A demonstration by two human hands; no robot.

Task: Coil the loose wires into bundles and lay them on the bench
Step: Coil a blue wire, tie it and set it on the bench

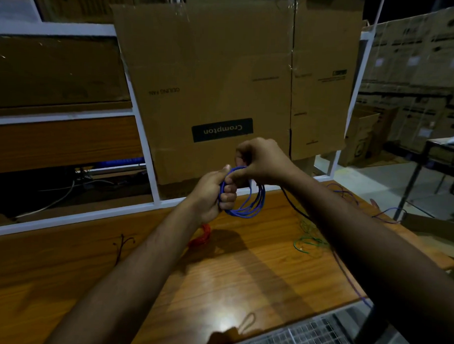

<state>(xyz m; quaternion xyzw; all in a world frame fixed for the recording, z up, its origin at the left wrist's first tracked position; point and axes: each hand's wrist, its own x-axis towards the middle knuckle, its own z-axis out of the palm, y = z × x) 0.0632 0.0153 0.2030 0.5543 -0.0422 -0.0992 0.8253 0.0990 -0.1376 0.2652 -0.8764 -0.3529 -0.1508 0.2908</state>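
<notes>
From the head camera I am looking down at two hands held up over the far part of the bench [232, 280]. The left hand [216, 194] is curling its fingers tight round one side of the blue wire coil [246, 203], so the loops are bunching in that fist. The right hand [262, 160] is sitting just above it, with its fingers folded in and its thumb touching the top of the blue loops; I think it is pinching the wire there, but the fingertips are hiding, so I cannot be sure. The coil is hanging in the air between the hands, not lying on the bench yet. A long blue tail [350, 281] is running down along the right edge of the bench toward me, so I judge the coil is not finished. To do this step well, I think I am needing to keep the left fist snug so no loop slips out, feed the tail in with the right hand in loops of the same size, and keep it from snagging on the green wire [307, 241] near the right edge. A red wire bundle [200, 239] is lying on the bench just under the left wrist. More loose purple wire [389, 212] is lying at the far right corner. A big cardboard box [223, 89] is standing behind the far edge.
</notes>
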